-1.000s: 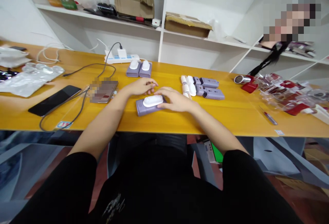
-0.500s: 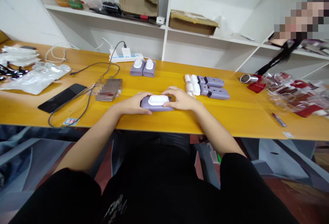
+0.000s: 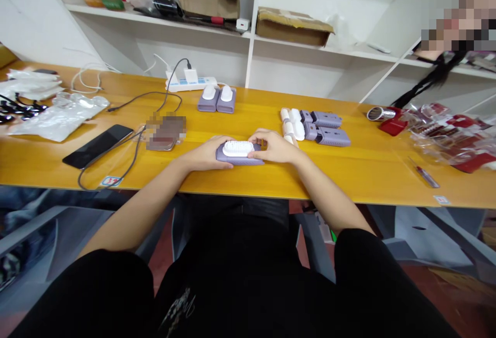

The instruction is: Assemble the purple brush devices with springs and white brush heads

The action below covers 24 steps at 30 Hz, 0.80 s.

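**Lilac plastic housing [image 3: 240, 160] held between both hands near the desk's front edge**

The housing lies flat on the yellow wooden desk [image 3: 368, 172], roughly midway along it and close to the front edge. Our left hand [image 3: 205, 154] curves around its left end, and our right hand [image 3: 274, 148] curls over its right end. Both hands are cupped rather than spread, though we cannot tell how hard they press. A white ribbed cap [image 3: 238, 148] sits on top of the housing, and at this size we cannot tell whether its surface is ridged or bristled. We judge the piece to be light, stiff and fairly smooth-sided, so the long sides of the housing look like the surest place to hold it, with the cap best left unsqueezed. Toward the back edge, two matching units [image 3: 216, 100] sit just in front of a power strip [image 3: 189, 84]. To the right, a group of lilac housings [image 3: 326, 119] lies just beside some white parts [image 3: 290, 123].
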Tool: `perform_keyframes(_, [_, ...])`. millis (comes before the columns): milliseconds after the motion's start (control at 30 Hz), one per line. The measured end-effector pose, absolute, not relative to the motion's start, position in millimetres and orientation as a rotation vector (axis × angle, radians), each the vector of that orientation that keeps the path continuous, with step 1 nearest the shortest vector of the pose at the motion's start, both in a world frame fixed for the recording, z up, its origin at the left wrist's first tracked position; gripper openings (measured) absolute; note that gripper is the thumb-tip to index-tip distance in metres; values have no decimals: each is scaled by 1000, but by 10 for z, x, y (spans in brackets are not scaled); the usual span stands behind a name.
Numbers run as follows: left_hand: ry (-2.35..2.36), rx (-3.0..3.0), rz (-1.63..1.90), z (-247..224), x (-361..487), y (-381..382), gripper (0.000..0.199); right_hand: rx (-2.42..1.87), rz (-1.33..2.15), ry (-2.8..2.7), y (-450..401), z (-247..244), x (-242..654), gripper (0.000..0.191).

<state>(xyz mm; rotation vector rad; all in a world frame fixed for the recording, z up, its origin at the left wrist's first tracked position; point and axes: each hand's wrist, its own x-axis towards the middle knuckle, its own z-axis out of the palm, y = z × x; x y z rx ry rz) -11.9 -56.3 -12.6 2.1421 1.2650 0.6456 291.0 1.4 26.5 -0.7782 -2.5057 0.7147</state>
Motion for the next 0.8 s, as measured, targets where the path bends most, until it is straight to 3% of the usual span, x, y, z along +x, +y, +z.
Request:
perform_keyframes(167, [1249,2144,666,-103,-101,-580,98,-774,579,-2557,-44,275,2886,49])
perform_keyframes(800, [1158,2195,646,-84,-144,-583,97,-673,623,-2543,-38,295,2894,33])
